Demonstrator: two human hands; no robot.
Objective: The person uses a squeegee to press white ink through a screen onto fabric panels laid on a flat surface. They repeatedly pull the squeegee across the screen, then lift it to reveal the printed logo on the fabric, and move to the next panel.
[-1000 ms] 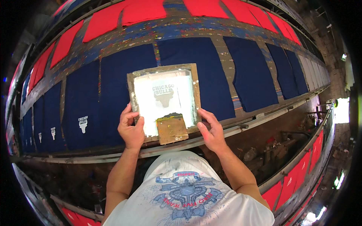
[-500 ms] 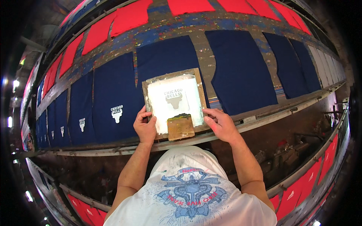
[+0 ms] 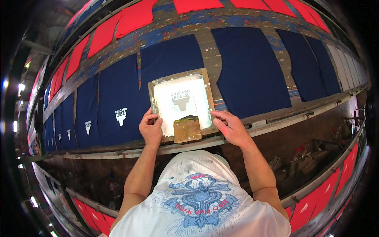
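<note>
A square screen printing frame (image 3: 209, 91) with a wooden rim and white-coated mesh lies over a navy cloth panel (image 3: 173, 53) in front of me. Lettering and a bull's head show in its middle. My left hand (image 3: 151, 128) is closed on its left side, thumb beside the rim. On the opposite side my right hand (image 3: 232, 127) grips the right rim near its lower corner, thumb and forefinger against the wood. A wooden squeegee (image 3: 187, 131) rests at the frame's near end, with dark, yellowish ink residue along its upper edge. Cloth under the frame is hidden.
To the left, navy panels (image 3: 114, 91) carry white bull prints; on the right lie unprinted navy panels (image 3: 250, 71). Red panels (image 3: 134, 17) line the table's far side. A rail (image 3: 272, 123) runs along the near edge. Behind me are more red panels (image 3: 323, 193).
</note>
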